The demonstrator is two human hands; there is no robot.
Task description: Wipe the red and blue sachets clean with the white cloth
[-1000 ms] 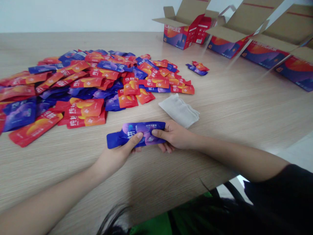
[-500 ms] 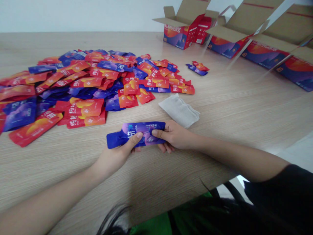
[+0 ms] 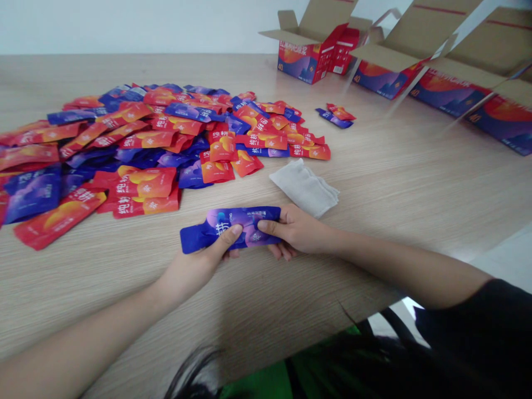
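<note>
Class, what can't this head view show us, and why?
Head view:
Fingers of left hand and right hand: partly behind the blue sachet.
The sachet's underside: turned away.
Lower sachets in the pile: covered by upper ones.
Leftmost carton's interior: behind its front flap.
Rightmost carton: cut off by the right edge.

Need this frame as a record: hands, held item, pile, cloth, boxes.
left: left hand holding blue pouch, thumb on top
right: right hand holding its wide end
pile: red and blue pouches, far side of held pouch, mostly leftward
cloth: white folded cloth, just beyond right hand
boxes: open printed cartons, far right
</note>
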